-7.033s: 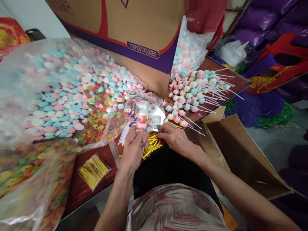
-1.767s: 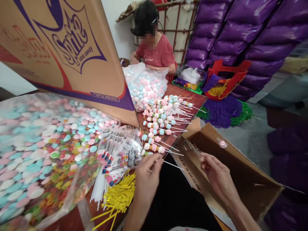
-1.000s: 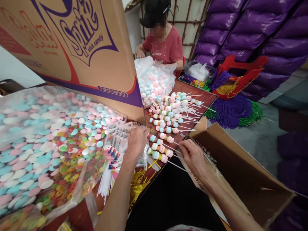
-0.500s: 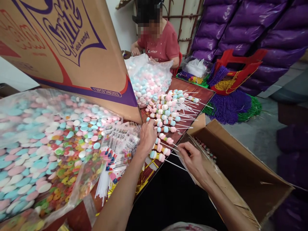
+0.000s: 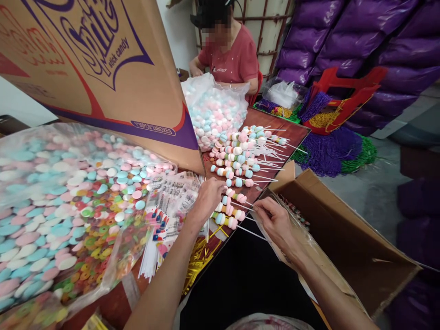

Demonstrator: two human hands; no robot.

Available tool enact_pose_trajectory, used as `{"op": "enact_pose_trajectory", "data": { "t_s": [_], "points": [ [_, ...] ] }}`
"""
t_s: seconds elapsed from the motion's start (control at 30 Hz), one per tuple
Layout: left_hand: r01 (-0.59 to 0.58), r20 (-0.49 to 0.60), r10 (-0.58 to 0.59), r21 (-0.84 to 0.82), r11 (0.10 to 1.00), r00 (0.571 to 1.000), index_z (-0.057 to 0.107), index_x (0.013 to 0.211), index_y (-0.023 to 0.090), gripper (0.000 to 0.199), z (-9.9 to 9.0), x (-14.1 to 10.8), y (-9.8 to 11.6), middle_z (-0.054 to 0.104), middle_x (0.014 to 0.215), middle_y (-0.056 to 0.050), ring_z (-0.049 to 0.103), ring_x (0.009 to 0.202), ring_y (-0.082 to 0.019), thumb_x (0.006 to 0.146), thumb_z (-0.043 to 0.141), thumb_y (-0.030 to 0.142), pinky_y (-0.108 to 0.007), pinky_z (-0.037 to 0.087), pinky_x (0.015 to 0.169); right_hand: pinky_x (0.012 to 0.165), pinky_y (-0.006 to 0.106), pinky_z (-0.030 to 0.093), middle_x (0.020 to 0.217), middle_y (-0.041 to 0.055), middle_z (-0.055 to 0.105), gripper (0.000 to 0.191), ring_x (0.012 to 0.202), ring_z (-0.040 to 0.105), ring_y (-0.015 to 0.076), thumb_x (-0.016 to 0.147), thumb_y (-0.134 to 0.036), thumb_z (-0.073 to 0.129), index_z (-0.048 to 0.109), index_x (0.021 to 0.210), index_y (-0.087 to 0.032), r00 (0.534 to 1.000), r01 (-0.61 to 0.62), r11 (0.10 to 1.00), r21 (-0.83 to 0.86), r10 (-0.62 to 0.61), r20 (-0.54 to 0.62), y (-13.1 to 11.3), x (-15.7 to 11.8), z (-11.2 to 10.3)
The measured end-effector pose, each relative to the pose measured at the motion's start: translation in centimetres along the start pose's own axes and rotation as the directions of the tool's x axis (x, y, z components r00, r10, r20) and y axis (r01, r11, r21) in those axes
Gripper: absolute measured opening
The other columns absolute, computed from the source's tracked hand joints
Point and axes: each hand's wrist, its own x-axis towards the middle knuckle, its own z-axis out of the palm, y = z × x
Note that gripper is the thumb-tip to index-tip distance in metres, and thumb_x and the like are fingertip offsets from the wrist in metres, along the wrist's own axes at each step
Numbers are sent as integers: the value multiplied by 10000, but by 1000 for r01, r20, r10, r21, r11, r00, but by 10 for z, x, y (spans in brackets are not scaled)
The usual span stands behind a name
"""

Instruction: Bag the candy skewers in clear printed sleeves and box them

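Candy skewer [image 5: 234, 198] between both hands

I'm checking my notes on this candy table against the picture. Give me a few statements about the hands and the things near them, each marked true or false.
1. The right hand pinches a skewer stick. True.
2. The left hand rests on the cardboard box on the floor. False: it is over the table, between the printed bags and the candy skewers.
3. Yellow twist ties lie at the table's near edge. True.
4. The skewers' sticks point toward the big candy bag on the left. False: they point right, toward the open box.
5. A person in a red shirt sits at the far end. True.
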Motion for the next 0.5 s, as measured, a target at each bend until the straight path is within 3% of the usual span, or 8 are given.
{"op": "enact_pose_trajectory", "data": {
  "t_s": [0.23,0.5],
  "points": [
    [47,28,-44,-106,993,999,690,656,167,278,-6,-2,2,653,760,-42,587,768,-175,885,533,175,-287,399,730,656,269,408,757,16,578,218,696,563,155,942,-232,492,634,780,-202,999,25,996,-85,-21,46,-8,4,-3],
    [77,-15,-81,-199,977,997,726,695,184,221,-2,-2,-2,708,826,-40,623,803,-175,863,585,213,-292,435,787,652,257,403,750,16,582,249,688,568,149,960,-253,477,631,772,-201,997,46,987,-153,-35,69,-10,7,-4]
  ]
}}
